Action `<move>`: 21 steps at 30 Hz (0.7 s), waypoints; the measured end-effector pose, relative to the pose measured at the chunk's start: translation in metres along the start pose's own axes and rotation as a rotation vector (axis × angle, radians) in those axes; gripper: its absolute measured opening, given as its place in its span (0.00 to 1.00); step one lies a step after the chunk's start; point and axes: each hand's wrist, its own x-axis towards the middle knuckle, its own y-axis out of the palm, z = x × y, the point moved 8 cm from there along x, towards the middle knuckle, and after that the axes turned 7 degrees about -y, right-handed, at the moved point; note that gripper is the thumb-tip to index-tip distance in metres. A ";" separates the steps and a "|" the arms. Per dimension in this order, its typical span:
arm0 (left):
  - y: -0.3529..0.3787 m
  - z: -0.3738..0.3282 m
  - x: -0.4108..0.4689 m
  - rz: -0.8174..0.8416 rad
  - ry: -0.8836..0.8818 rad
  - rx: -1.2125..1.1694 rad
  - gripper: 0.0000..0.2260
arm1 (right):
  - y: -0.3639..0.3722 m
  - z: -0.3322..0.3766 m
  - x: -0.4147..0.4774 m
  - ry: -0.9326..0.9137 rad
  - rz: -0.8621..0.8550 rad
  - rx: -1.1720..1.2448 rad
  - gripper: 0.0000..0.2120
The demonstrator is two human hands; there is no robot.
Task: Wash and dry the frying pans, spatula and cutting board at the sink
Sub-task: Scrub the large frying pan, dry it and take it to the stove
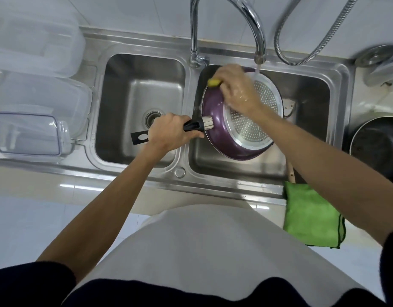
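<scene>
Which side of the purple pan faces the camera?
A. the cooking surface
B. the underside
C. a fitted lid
B: the purple pan shows its dotted metal base turned upward; the left hand grips the handle and the right hand holds a yellow sponge against its rim.
</scene>
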 end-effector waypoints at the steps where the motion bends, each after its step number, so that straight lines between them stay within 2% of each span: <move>1: 0.000 0.000 -0.001 0.011 -0.002 0.019 0.28 | -0.011 -0.023 0.002 0.150 -0.031 -0.008 0.16; 3: 0.001 0.000 -0.001 0.020 -0.005 0.043 0.27 | -0.023 -0.050 -0.001 0.315 -0.061 0.015 0.18; 4: 0.000 0.000 0.000 0.021 -0.007 0.047 0.28 | -0.021 -0.043 -0.002 0.280 -0.069 0.029 0.18; 7: -0.004 -0.002 0.003 -0.002 -0.018 0.037 0.32 | 0.007 0.023 -0.013 -0.088 0.034 0.126 0.14; 8: -0.004 -0.003 0.004 -0.004 -0.014 0.035 0.32 | 0.014 0.031 -0.018 -0.146 0.072 0.132 0.15; 9: -0.004 -0.005 0.004 -0.007 -0.010 0.039 0.32 | 0.015 0.029 -0.019 -0.139 0.094 0.113 0.16; 12: -0.003 -0.009 0.006 -0.007 -0.002 0.054 0.30 | -0.005 -0.010 -0.009 0.136 0.070 -0.061 0.20; 14: -0.003 -0.007 0.007 0.002 -0.030 0.036 0.30 | -0.010 -0.006 -0.011 0.223 0.082 -0.095 0.23; 17: -0.003 -0.007 0.007 0.004 -0.063 0.006 0.30 | 0.007 0.041 -0.035 0.076 0.136 -0.117 0.25; 19: -0.003 -0.007 0.010 0.002 -0.076 -0.021 0.31 | 0.020 0.062 -0.064 -0.026 0.119 -0.162 0.25; 21: -0.001 -0.006 0.012 0.028 -0.093 -0.057 0.32 | 0.027 0.072 -0.095 -0.051 0.084 -0.220 0.26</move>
